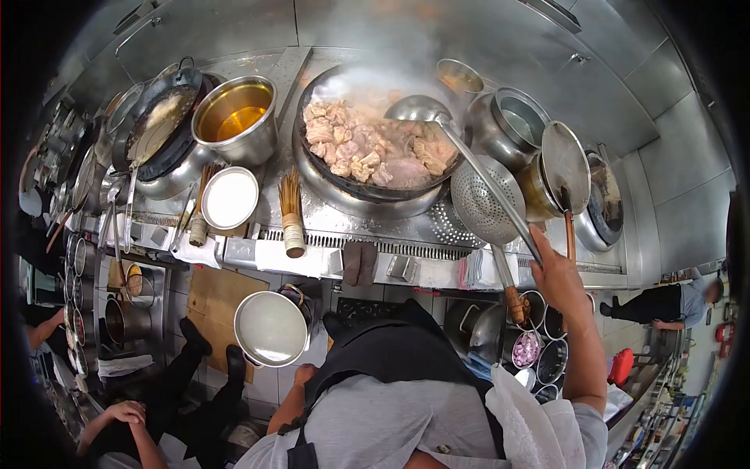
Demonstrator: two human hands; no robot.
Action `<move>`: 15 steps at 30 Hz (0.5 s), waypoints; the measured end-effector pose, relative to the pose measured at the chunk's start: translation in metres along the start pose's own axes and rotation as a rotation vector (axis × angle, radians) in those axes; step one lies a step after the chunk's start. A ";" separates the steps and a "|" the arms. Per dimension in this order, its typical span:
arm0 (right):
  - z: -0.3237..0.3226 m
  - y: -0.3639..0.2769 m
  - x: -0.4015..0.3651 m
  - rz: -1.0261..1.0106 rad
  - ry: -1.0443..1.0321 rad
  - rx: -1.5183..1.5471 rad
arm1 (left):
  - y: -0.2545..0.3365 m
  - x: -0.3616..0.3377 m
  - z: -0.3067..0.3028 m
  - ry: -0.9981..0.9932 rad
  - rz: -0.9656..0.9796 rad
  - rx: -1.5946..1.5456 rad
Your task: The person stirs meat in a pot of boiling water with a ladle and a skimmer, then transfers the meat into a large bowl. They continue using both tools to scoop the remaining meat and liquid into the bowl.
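My right hand (553, 272) is wrapped round the handle of a long metal ladle (488, 184). The ladle's bowl rests among pale chunks of meat (351, 144) in a large black wok (375, 191). Steam rises over the wok and blurs its far side. Low beside my apron, my left hand (305, 374) hangs near a wide pot of whitish liquid (271, 328); its fingers are too small and partly hidden to make out. Right of the wok leans a perforated strainer (491, 199).
A steel pot of yellow oil (234, 113), a white bowl (230, 198) and a bamboo brush (291, 215) stand left of the wok. More pots and a mesh skimmer (566, 166) are at the right. Co-workers stand at the left and far right.
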State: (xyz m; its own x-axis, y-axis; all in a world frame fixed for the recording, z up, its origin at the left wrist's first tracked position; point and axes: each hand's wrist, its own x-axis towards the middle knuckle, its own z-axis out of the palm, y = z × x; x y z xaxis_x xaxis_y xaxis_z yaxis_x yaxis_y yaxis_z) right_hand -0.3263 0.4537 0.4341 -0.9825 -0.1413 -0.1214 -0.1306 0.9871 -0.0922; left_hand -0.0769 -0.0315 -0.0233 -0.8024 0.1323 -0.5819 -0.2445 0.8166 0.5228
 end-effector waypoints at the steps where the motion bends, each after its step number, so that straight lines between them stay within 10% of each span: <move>1: 0.003 -0.001 -0.005 0.002 0.001 -0.010 | 0.000 0.004 0.000 0.004 0.058 0.064; 7: 0.013 -0.002 -0.024 -0.039 -0.063 0.022 | 0.012 0.020 -0.013 0.068 0.321 0.211; 15: 0.076 -0.023 -0.001 -0.037 -0.033 0.354 | 0.043 0.021 -0.033 -0.010 -0.239 -0.558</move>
State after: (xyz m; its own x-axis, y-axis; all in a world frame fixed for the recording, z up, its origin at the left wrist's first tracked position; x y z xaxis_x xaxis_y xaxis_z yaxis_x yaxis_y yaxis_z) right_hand -0.3124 0.4250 0.3617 -0.9724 -0.1846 -0.1427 -0.1063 0.8949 -0.4335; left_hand -0.1218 -0.0124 0.0071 -0.6852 -0.0111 -0.7282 -0.6683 0.4071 0.6226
